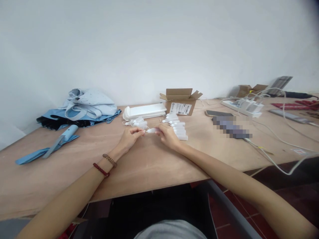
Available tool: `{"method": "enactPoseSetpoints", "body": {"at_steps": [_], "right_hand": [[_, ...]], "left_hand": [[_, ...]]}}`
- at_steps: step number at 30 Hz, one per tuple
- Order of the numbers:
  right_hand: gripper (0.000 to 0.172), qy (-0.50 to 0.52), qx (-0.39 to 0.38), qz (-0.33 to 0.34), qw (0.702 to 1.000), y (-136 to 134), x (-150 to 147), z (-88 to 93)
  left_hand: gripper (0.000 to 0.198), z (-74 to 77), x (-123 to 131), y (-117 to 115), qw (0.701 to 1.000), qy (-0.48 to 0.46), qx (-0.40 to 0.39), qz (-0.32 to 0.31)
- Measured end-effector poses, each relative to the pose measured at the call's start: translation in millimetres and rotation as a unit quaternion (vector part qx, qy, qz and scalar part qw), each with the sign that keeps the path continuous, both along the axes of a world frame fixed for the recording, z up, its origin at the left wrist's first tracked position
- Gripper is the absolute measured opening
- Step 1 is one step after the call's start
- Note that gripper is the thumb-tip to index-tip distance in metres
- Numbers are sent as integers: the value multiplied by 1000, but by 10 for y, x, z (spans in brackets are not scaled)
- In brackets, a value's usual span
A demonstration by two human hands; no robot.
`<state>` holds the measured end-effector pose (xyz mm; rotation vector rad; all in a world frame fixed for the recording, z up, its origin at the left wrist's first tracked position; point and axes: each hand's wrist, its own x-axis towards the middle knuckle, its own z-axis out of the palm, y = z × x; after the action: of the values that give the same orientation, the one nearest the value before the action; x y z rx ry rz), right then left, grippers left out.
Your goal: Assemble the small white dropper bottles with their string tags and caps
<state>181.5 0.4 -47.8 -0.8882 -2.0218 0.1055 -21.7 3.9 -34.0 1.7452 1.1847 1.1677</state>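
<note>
My right hand (167, 134) is closed round a small translucent bottle (151, 130), its tip pointing left. Just left of that tip, my left hand (132, 136) is pinched; what lies between its fingertips is too small to make out. Behind my left hand lies a small group of similar bottles (139, 122). Several more bottles (179, 127) lie in a row beside and behind my right hand. Thin loops show near the bottle tips.
An open cardboard box (179, 104) and a stack of white flat packs (147, 111) stand behind. Left are a pale blue bag (92, 103) and an umbrella (62, 139). Right are a phone (218, 114), a power strip (240, 108) and white cables (274, 162).
</note>
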Motion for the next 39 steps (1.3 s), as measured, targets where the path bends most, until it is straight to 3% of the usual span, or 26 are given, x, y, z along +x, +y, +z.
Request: {"method": "enactPoseSetpoints", "body": {"at_steps": [7,14,26,33,39], "right_hand": [[20,6,-10,3,1000,19,-4,10],[18,49,-97,-30,994,74,-40,124],[21,8,-50,-22,998,57,-58,99],[22,7,-60,-31,998,112,-58,105],[21,13,-72,-43,996,104,-73,113]], "left_hand": [[22,26,-31,35,1000,-9,-18,-9],[38,101,-128,195,995,-61,-70,-35],[32,127,-59,94,998,-7,-46,-33],[40,122,-67,144,998,-24,-62,-9],[35,124,-56,128,998,-17,-65,-5]]}}
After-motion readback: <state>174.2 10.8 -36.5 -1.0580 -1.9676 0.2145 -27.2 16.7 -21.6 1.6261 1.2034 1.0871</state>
